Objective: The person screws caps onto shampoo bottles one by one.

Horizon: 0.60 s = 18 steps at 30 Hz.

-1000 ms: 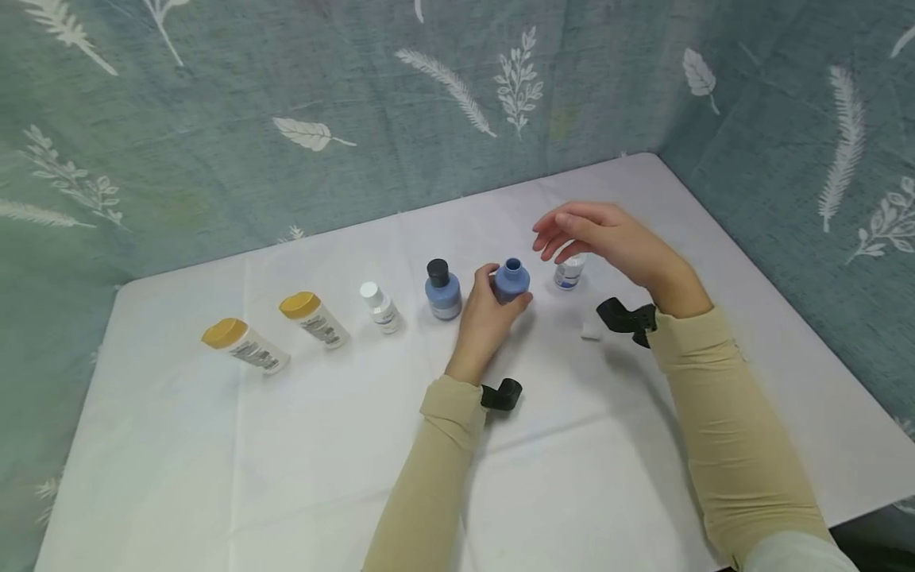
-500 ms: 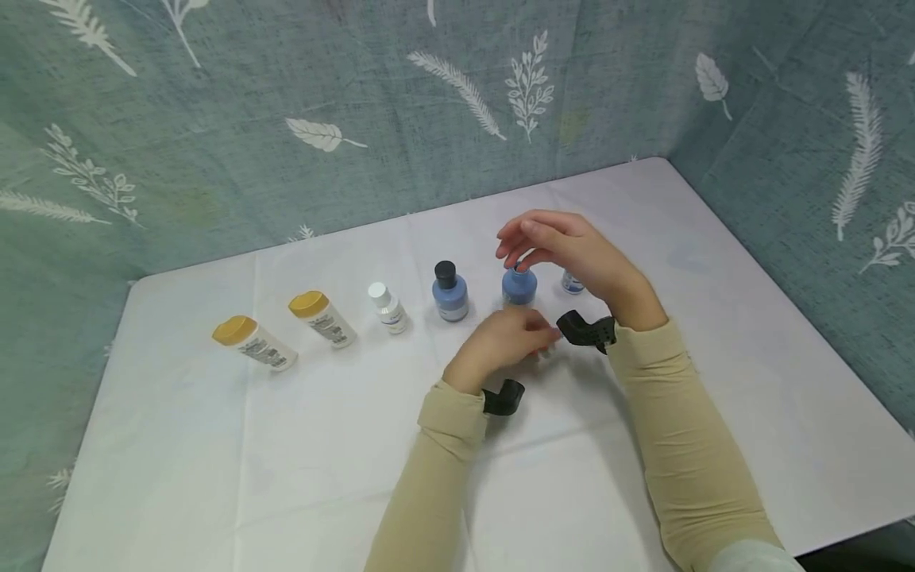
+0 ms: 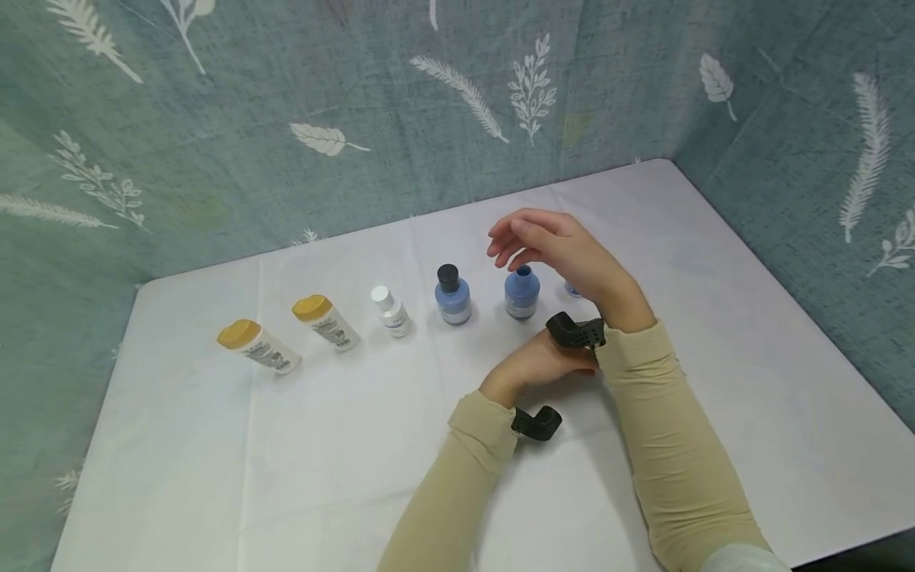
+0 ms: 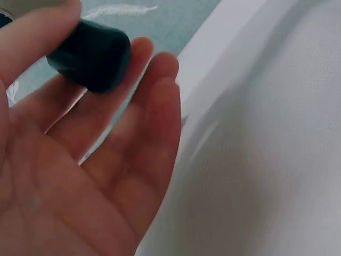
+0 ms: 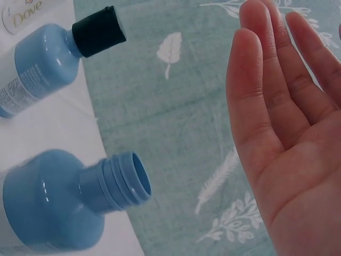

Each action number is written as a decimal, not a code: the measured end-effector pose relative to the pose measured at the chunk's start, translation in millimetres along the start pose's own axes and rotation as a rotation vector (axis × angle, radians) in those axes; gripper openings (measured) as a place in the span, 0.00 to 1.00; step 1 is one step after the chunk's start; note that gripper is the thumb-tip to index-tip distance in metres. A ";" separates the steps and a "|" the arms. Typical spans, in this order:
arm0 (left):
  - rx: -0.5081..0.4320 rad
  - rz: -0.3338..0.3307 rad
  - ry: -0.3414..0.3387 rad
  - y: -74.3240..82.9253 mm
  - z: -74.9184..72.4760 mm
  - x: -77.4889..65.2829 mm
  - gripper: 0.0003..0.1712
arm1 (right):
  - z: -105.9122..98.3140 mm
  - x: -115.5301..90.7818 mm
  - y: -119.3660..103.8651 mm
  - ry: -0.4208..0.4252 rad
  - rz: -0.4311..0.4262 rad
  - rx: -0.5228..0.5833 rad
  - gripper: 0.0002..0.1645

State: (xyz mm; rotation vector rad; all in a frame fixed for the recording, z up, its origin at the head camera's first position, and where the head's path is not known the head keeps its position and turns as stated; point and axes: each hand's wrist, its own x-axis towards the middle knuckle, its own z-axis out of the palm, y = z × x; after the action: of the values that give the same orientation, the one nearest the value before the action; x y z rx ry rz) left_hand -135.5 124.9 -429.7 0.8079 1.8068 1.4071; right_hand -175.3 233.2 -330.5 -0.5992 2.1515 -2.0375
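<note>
An uncapped blue bottle [image 3: 522, 294] stands upright on the white table, its threaded neck plain in the right wrist view. My right hand [image 3: 550, 242] hovers over and just right of that bottle, fingers relaxed and holding nothing. Below the right wrist reaches my left hand [image 3: 543, 361], partly covered by the black wrist mount [image 3: 575, 330]. In the left wrist view, a black cap [image 4: 93, 56] is pinched between the left thumb and fingers. Left of the uncapped one stands a second blue bottle [image 3: 453, 298] with its black cap on.
A white-capped bottle [image 3: 391, 311] and two white bottles with yellow caps, one nearer [image 3: 325, 322] and one farther left [image 3: 259, 347], continue the row. Behind the right hand, a small bottle [image 3: 573, 289] is mostly hidden. Patterned curtains [image 3: 357, 183] border the table.
My left hand has let go of the uncapped blue bottle and moved right and nearer, under the right wrist, now pinching the black cap. My right hand has shifted left.
</note>
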 end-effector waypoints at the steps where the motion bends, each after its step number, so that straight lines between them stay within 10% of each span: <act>1: 0.010 0.001 0.014 -0.9 -0.5 0.1 0.11 | -0.6 -0.4 0.0 0.003 0.001 -0.002 0.20; 13: 0.222 -0.010 -0.014 -7.0 -15.7 -3.8 0.09 | -20.6 -11.9 6.7 0.008 0.073 -0.093 0.19; 18: 0.176 -0.033 -0.017 -5.6 -22.0 -4.5 0.14 | -33.9 -20.2 11.1 0.016 0.108 -0.138 0.20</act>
State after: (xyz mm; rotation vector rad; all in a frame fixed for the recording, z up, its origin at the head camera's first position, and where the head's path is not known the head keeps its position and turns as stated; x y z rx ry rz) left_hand -151.4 108.2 -430.9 0.8719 1.9417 1.2295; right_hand -170.9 272.4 -342.0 -0.4718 2.2938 -1.8582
